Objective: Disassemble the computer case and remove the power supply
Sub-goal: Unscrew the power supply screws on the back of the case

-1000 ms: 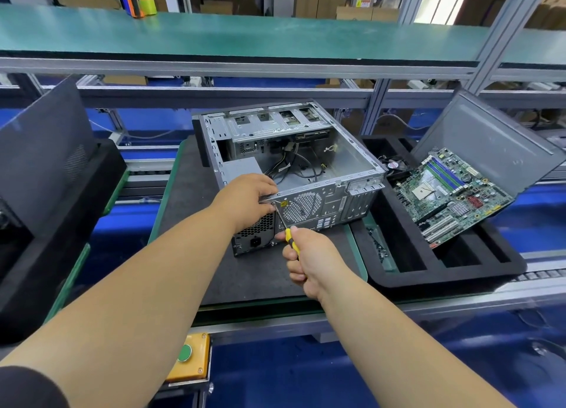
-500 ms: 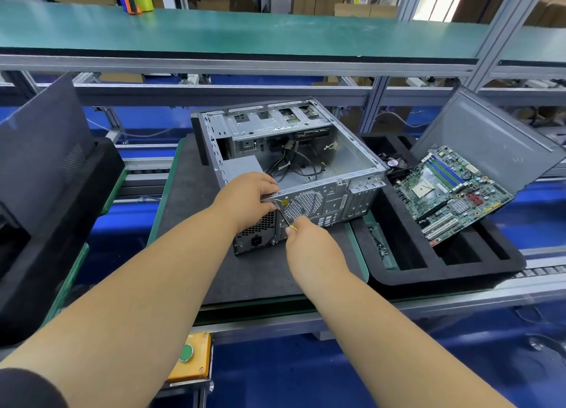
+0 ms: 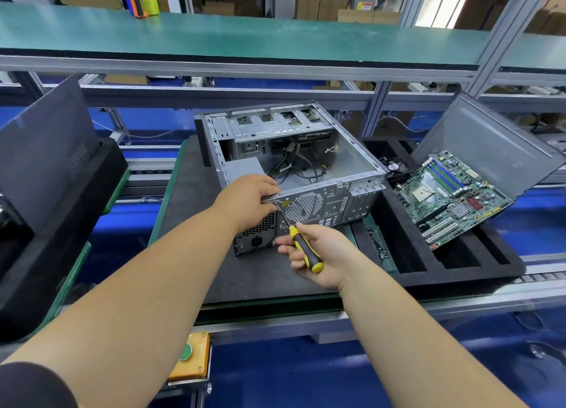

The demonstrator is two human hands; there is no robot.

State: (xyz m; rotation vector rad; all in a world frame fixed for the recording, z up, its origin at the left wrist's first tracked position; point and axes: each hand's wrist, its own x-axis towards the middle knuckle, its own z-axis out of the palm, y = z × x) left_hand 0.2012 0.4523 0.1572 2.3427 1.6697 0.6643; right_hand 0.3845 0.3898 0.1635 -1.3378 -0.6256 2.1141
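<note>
On the dark mat [image 3: 190, 223], open computer case [image 3: 306, 168] lying on its side, left hand [image 3: 249, 197] gripping its rear top edge above the power supply [image 3: 255, 233] — still seated in the near-left corner, right hand [image 3: 318, 254] clasping a yellow-black screwdriver [image 3: 301, 245], tip at a rear-panel screw — motherboard [image 3: 450, 193] propped in the foam tray [image 3: 459, 269] just beside.

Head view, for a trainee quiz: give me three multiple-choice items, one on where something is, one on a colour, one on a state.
1. Where does the motherboard lie?
A. inside the computer case
B. on the black foam tray to the right
C. on the green shelf

2. What colours is the screwdriver handle?
A. yellow and black
B. red
C. blue and white

3. What is the right hand doing?
A. resting flat
B. holding the screwdriver
C. lifting the motherboard

Key: 1 B, it leans on the tray beside the computer case; 2 A, yellow with black grip; 3 B, fingers curl round the handle, tip at the case's rear.
</note>
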